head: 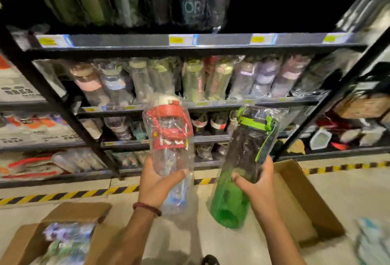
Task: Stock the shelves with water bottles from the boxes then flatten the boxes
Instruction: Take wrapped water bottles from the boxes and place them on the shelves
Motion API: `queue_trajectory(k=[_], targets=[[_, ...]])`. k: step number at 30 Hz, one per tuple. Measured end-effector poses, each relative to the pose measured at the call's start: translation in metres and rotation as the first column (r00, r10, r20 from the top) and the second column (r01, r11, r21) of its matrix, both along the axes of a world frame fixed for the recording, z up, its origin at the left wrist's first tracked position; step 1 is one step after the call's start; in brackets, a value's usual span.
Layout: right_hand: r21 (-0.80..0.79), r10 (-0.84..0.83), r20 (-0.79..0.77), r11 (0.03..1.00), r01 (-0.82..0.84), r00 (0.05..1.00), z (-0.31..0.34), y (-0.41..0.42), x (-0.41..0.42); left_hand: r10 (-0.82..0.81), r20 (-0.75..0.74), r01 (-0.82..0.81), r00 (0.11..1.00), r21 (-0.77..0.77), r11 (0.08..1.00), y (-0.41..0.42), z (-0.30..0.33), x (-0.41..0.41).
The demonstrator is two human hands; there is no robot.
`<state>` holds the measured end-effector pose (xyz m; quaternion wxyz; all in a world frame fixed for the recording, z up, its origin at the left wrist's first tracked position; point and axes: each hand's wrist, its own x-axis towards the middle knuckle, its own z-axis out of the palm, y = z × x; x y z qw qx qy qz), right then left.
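My left hand (157,184) grips a clear water bottle with a red lid (169,133), wrapped in plastic film, held upright in front of the shelves. My right hand (256,184) grips a green water bottle (242,169) with a dark upper body and lime strap, also film-wrapped and tilted slightly right. Behind both stands a black metal shelf unit (190,50) whose middle shelf holds several wrapped bottles (215,79). An open cardboard box (31,241) at the lower left holds more wrapped bottles (67,241). Another open box (301,197) lies on the floor at the right.
Yellow-and-black hazard tape (69,194) runs along the floor at the shelf's foot. Neighbouring shelves at left (25,129) and right (358,129) carry other goods. A pale packaged item (371,241) lies at the lower right. The image is blurred by motion.
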<state>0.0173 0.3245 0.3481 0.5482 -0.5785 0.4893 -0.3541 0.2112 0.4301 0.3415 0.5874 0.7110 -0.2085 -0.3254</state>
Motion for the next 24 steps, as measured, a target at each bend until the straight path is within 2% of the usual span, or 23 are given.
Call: queue_trajectory(k=[6, 14, 24], targets=[[0.030, -0.167, -0.021, 0.985, 0.167, 0.986, -0.004, -0.045, -0.049, -0.112, 0.011, 0.110, 0.994, 0.102, 0.989, -0.066, -0.011, -0.042], [0.079, -0.243, -0.050, 0.966, 0.247, 0.969, -0.020, -0.110, -0.045, -0.216, 0.026, 0.213, 0.976, 0.086, 0.973, -0.162, -0.012, -0.048], [-0.141, -0.361, 0.024, 0.922, 0.361, 0.932, 0.030, -0.233, -0.004, -0.450, 0.119, 0.464, 0.885, -0.141, 0.875, -0.317, 0.036, -0.014]])
